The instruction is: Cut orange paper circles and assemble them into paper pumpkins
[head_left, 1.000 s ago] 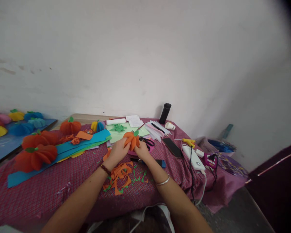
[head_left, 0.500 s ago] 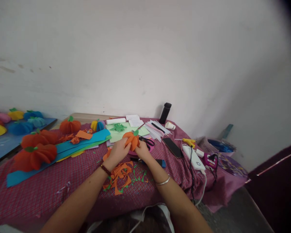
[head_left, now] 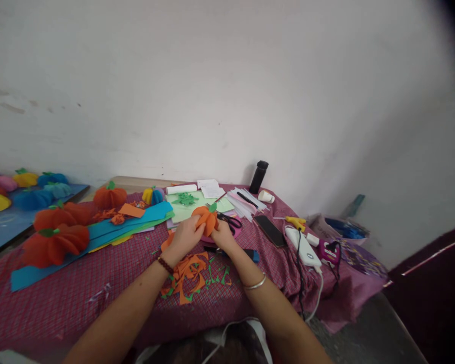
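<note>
One small orange paper pumpkin point(head_left: 206, 218) is between the two hands: the left hand point(head_left: 185, 233) grasps its left side and the right hand point(head_left: 223, 235) grasps its lower right side. How strongly they press it, I cannot tell. On top of the pumpkin sits a green paper leaf point(head_left: 212, 207). Just beyond the right hand lie black scissors point(head_left: 228, 218), and beyond the left hand are small green pieces point(head_left: 185, 199) on pale green paper point(head_left: 179, 214). Nearer than the hands — between the forearms — orange scraps point(head_left: 191, 270) are spread on the checked tablecloth point(head_left: 121, 268). To the left of the left hand lies blue paper point(head_left: 116, 228), and farther left rest bigger orange pumpkins point(head_left: 58, 246). To the right of the right hand lie a phone point(head_left: 270, 230), a yellow glue gun point(head_left: 296, 222) and a white device point(head_left: 306, 248). One black bottle point(head_left: 258, 177) stands well beyond the right hand.
</note>
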